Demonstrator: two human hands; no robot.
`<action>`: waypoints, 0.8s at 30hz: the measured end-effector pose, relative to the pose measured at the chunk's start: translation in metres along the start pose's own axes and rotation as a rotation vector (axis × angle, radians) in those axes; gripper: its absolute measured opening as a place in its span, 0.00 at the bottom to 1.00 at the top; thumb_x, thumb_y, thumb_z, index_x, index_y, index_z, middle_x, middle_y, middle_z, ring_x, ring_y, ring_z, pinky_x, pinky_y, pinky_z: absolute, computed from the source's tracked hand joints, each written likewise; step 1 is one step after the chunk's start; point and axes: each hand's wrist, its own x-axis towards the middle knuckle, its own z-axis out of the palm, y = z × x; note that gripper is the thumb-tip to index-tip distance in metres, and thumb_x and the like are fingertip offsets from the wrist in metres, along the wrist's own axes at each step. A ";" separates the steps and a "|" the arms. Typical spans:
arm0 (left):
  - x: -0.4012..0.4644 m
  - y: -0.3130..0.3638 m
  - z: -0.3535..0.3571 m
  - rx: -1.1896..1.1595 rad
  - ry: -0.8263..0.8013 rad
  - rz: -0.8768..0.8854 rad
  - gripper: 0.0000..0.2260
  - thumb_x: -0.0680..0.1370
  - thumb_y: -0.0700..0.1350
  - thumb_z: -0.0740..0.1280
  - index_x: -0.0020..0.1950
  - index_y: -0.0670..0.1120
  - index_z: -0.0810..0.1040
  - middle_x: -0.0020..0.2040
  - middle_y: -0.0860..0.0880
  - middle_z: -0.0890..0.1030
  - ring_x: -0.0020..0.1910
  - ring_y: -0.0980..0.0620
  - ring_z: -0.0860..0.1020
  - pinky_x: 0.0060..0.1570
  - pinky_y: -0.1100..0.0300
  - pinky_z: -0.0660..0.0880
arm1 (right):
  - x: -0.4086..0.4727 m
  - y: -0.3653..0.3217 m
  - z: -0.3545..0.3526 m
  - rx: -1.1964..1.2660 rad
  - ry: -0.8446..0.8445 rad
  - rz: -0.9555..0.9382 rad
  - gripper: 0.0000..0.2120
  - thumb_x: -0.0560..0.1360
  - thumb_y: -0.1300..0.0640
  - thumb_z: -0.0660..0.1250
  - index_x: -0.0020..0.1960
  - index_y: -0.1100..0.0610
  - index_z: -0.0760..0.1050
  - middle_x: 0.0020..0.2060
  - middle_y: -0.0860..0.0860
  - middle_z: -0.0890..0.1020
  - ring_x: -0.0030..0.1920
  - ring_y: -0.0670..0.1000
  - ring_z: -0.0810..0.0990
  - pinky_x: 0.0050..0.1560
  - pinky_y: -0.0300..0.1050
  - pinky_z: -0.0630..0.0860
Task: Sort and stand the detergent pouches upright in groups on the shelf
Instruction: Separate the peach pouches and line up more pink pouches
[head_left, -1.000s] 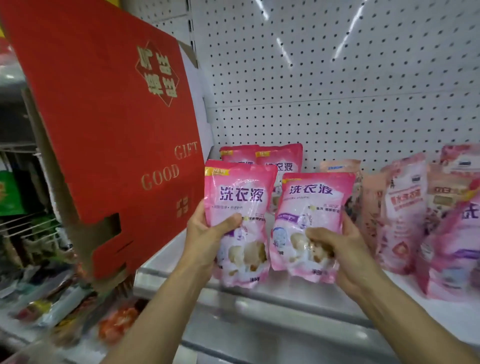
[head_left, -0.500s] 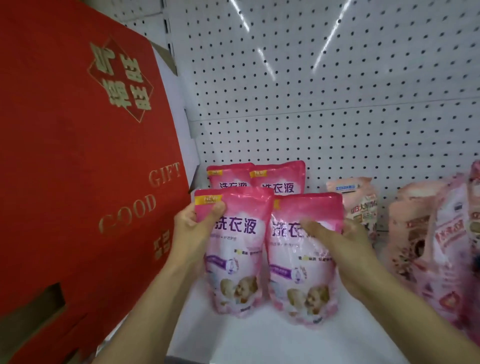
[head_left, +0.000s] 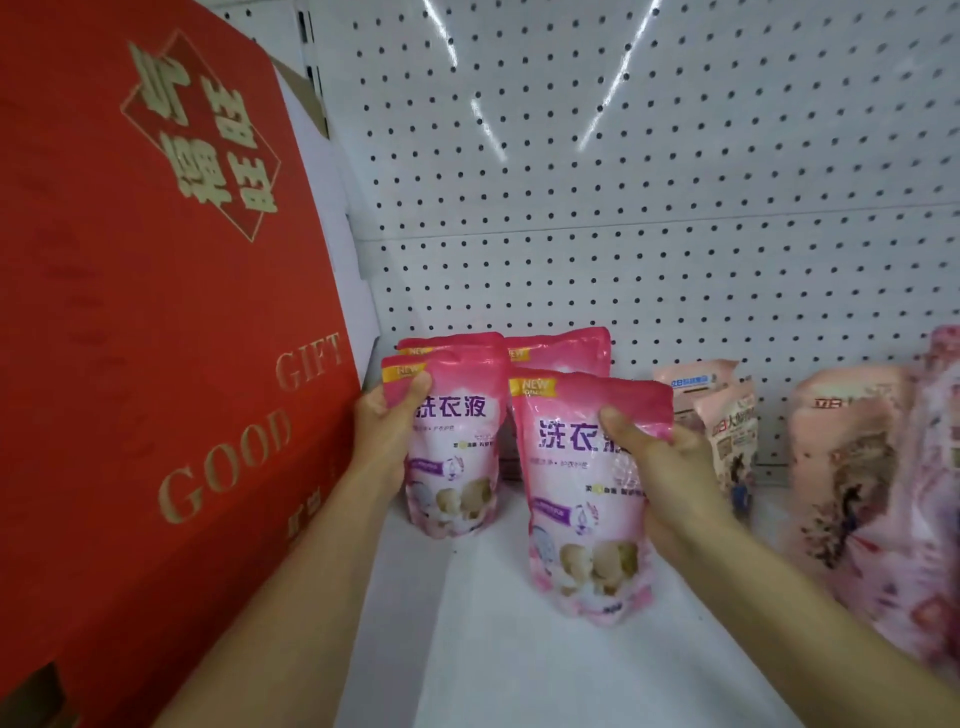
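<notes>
Two bright pink detergent pouches are in my hands on the white shelf. My left hand grips the top left corner of the left pouch, which stands upright next to the red box. My right hand holds the right pouch by its upper right edge, thumb on the front; this pouch stands nearer to me. Behind them, two more pink pouches stand against the pegboard. Paler pink pouches of another kind stand to the right.
A large red gift box leans at the left end of the shelf, close to my left hand. The white pegboard back wall rises behind. More pale pink pouches crowd the right side.
Both pouches went from held in the air before the shelf edge to standing on the shelf. The left one now sits further back, and my hands moved up to their top corners.
</notes>
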 end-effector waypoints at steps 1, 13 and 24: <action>0.001 0.000 0.000 0.008 -0.010 -0.003 0.05 0.76 0.44 0.72 0.51 0.46 0.83 0.43 0.49 0.87 0.42 0.50 0.86 0.46 0.53 0.82 | 0.005 0.003 0.006 0.004 0.009 0.000 0.45 0.47 0.37 0.82 0.57 0.58 0.75 0.54 0.56 0.83 0.58 0.58 0.80 0.66 0.61 0.71; -0.034 0.015 0.005 0.471 0.181 0.376 0.30 0.76 0.37 0.70 0.75 0.48 0.62 0.70 0.49 0.69 0.69 0.53 0.69 0.69 0.58 0.68 | 0.030 0.011 0.025 -0.164 -0.030 -0.091 0.09 0.73 0.61 0.72 0.52 0.59 0.79 0.49 0.58 0.84 0.49 0.58 0.84 0.56 0.58 0.79; -0.111 0.023 0.140 0.274 -0.461 0.305 0.15 0.78 0.42 0.70 0.65 0.47 0.76 0.56 0.54 0.81 0.52 0.66 0.78 0.56 0.66 0.75 | -0.051 0.007 -0.064 -0.463 0.031 -0.381 0.20 0.75 0.65 0.68 0.63 0.49 0.72 0.59 0.43 0.78 0.61 0.41 0.75 0.60 0.35 0.72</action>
